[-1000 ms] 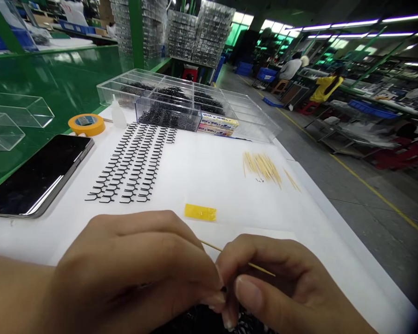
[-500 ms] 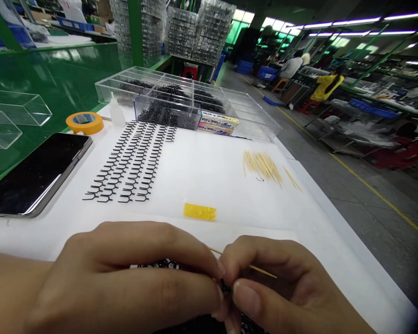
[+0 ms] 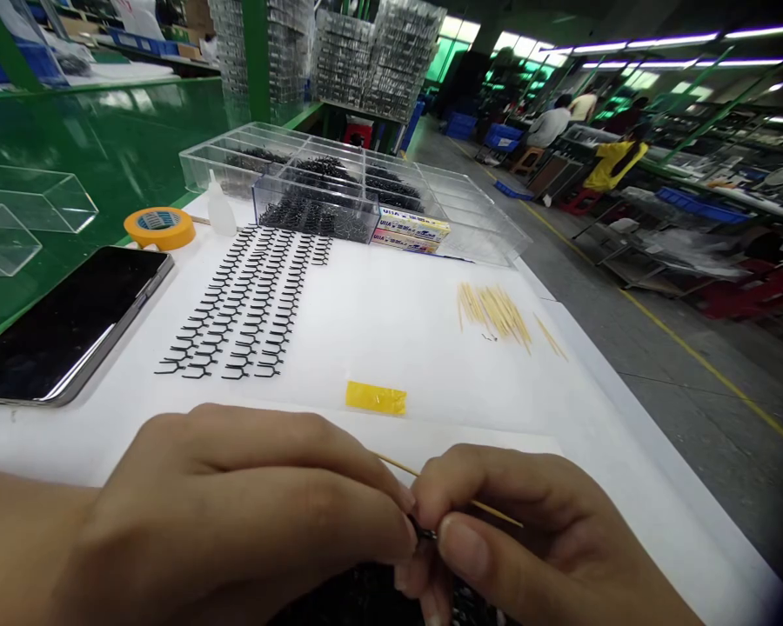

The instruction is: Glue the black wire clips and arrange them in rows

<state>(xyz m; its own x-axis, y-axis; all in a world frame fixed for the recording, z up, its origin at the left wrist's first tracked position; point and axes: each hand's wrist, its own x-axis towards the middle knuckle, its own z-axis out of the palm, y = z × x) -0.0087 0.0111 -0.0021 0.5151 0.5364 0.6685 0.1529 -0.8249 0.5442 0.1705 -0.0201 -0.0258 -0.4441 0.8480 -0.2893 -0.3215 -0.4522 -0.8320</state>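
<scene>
Left hand (image 3: 248, 504) and right hand (image 3: 541, 543), the latter apparently gripping a toothpick (image 3: 499, 514), pinched a black part (image 3: 424, 529), judged light, stiff, best held by its ends.

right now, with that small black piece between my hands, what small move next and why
I'd probably ease the right hand back slightly while the left hand steadies the small black piece: both hands crowd around it and hide most of it, and the toothpick is partly hidden too, so checking them looks hard.
</scene>
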